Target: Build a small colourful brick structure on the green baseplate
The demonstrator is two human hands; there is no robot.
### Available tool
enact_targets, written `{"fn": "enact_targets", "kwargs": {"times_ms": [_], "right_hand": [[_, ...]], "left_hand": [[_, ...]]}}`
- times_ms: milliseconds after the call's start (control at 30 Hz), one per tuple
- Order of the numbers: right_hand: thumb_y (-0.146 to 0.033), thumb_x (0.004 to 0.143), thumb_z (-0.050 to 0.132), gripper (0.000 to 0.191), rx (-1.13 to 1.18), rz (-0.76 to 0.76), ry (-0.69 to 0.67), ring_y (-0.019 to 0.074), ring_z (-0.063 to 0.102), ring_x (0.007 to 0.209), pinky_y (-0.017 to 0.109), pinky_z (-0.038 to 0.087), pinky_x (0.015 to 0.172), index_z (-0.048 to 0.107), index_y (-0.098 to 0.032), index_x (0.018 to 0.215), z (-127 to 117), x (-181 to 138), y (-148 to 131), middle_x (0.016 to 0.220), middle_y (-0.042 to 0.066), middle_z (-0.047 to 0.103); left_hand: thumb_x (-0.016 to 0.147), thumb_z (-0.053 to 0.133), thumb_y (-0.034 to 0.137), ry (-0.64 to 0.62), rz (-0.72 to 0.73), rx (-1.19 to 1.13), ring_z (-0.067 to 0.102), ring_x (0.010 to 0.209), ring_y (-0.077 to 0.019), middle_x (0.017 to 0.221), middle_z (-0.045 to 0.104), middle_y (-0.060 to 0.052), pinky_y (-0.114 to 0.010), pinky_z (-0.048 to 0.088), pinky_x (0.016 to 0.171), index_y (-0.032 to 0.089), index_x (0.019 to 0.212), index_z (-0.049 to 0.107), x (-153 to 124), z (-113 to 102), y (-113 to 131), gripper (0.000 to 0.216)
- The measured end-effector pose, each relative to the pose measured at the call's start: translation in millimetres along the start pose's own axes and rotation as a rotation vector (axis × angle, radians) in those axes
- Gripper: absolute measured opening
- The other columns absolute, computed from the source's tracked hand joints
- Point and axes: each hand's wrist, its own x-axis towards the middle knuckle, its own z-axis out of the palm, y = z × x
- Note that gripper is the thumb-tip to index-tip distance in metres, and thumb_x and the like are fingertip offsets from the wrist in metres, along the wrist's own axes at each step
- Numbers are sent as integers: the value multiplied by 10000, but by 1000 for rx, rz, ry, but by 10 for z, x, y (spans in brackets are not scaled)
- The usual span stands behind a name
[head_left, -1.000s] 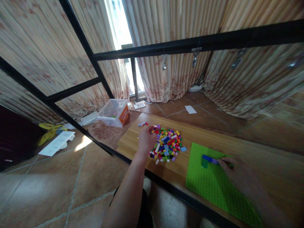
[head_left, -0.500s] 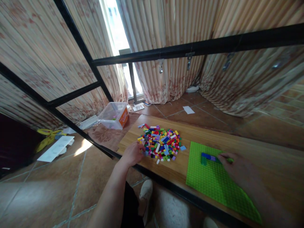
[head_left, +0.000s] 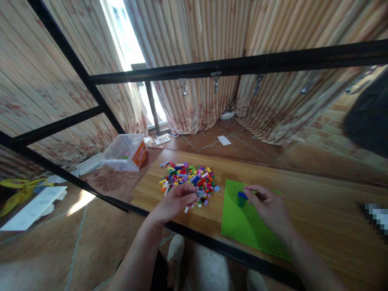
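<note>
My left hand [head_left: 178,200] is closed in a pinch on a light grey brick [head_left: 200,194], raised over the front of a loose pile of small coloured toy bricks [head_left: 182,173]. On the green studded baseplate [head_left: 235,224], a blue brick [head_left: 242,195] lies by a dark green, see-through brick [head_left: 240,202]. My right hand [head_left: 268,206] has its thumb and fingers closed at the blue brick's right end. Its fingers cover the purple piece beside the blue brick.
Pile and baseplate rest on a long wooden table [head_left: 327,202]. On the floor past its left end stands a clear plastic box [head_left: 121,151] with an orange label. A black metal bar [head_left: 169,74] crosses in front of the curtains. A dark shape [head_left: 368,113] enters at the right.
My left hand has come up off the pile's edge, moving right with the grey brick. My right hand has moved in over the purple piece. The view has swung right; a dark shape appears there.
</note>
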Motion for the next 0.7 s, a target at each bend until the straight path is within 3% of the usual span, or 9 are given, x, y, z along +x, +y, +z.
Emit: {"fn": "enact_targets", "kwargs": {"times_ms": [67, 167, 333, 467, 567, 700], "right_hand": [[-486, 821, 607, 358, 179, -28, -103, 185, 640, 741, 320, 509, 685, 699, -197, 1011, 111, -78, -159, 897, 71, 720], [-434, 777, 686, 377, 336, -56, -139, 180, 650, 819, 311, 527, 714, 689, -210, 1080, 234, -141, -299, 1003, 67, 716], [-390, 762, 711, 276, 467, -40, -146, 194, 675, 867, 352, 542, 811, 714, -205, 967, 292, -116, -331, 950, 66, 743], [-376, 752, 717, 278, 499, -12, -115, 188, 682, 823, 344, 549, 779, 709, -205, 972, 272, -93, -286, 900, 56, 750], [-391, 773, 689, 272, 450, 10, -59, 176, 673, 765, 336, 549, 740, 717, -198, 963, 250, -82, -224, 855, 49, 746], [-410, 767, 686, 276, 370, 30, -53, 181, 668, 754, 333, 548, 723, 735, -189, 925, 230, -76, -175, 850, 56, 750]], "left_hand": [[720, 767, 373, -15, -52, -209, 601, 647, -102, 768, 669, -33, -212, 445, 620, 136, 919, 669, 124, 274, -83, 325], [671, 824, 321, -12, -135, -479, 595, 626, -85, 747, 661, -24, -200, 456, 618, 130, 918, 672, 252, 577, -180, 347], [684, 816, 273, 0, -183, -644, 568, 594, -73, 714, 641, -15, -188, 443, 588, 127, 849, 668, 367, 807, -237, 265], [715, 783, 380, 9, -152, -592, 545, 579, -68, 694, 618, 0, -191, 420, 580, 138, 821, 648, 451, 918, -267, 297], [748, 719, 488, 42, -74, -394, 538, 593, -79, 717, 619, 1, -199, 394, 569, 151, 820, 639, 512, 990, -289, 353], [730, 722, 473, 95, 43, -155, 523, 609, -92, 753, 618, 5, -213, 378, 558, 160, 870, 652, 597, 1027, -292, 349]]}}
